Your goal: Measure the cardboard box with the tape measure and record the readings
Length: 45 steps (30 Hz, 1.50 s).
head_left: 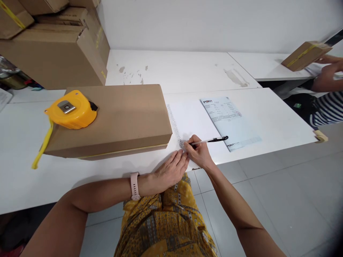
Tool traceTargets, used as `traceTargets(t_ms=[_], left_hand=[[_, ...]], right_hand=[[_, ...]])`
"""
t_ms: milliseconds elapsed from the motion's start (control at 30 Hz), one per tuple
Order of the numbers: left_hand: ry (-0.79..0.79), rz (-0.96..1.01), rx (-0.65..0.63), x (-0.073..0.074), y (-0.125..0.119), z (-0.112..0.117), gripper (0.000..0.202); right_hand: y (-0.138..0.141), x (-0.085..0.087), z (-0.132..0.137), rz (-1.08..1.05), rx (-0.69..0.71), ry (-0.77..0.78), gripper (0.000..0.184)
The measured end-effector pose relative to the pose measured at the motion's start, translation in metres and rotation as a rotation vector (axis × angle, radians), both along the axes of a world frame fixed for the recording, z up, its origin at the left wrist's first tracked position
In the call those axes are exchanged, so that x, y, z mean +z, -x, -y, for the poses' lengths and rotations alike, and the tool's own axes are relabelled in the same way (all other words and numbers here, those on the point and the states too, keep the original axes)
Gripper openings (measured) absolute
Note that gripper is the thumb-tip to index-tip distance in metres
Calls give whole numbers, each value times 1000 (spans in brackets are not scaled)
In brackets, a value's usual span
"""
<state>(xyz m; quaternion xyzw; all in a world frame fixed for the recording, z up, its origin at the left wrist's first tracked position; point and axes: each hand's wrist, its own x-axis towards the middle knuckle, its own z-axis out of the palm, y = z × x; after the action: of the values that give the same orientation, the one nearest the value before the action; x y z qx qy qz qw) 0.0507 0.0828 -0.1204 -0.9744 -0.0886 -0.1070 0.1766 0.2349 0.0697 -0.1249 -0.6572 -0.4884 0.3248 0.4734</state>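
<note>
My right hand (199, 151) is closed on a pen (211, 140) with a black cap, its tip down on the near corner of a white sheet (191, 119) that has a printed column along its left edge. My left hand (171, 169) lies flat on the table beside it, fingers stretched out and pressing the sheet's near edge; a pink watch sits on that wrist. A pale blue printed form (230, 121) lies partly over the sheet to the right. Left of the sheet rests a flat brown cardboard box (125, 117) with a yellow tape measure (71, 113) on top.
Large cardboard boxes (56, 46) are stacked at the back left. At the far right another person's hands (327, 71) hold a small brown box (305, 55) over a second white table (262, 64). A roll of tape (321, 135) sits at the table's right corner.
</note>
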Motion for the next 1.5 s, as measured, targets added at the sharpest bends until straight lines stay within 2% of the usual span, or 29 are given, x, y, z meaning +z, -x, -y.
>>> traceTargets(t_ms=[300,400,500,667,800,1500], left_hand=[[19,-1,-13,-5,0,-1,46],[41,9,-10,-7,0,-1,45],[56,14,-5,-8,0,-1,44],[49,9,-5,-9,0,-1,44],[57,14,-6,-13,-1,0,44],[29,36,-3,-14,-2,0,44]], right_hand=[[-3,1,1,-36,-55,-9,26],[-7,3,-1,-125,-5,-40,28],[-10,3,-2,-176,54,1,34],[-9,1,-2,-40,-11,10,32],[-8,0,-1,12,25,2,29],[-6,2,-1,5,34,15,26]])
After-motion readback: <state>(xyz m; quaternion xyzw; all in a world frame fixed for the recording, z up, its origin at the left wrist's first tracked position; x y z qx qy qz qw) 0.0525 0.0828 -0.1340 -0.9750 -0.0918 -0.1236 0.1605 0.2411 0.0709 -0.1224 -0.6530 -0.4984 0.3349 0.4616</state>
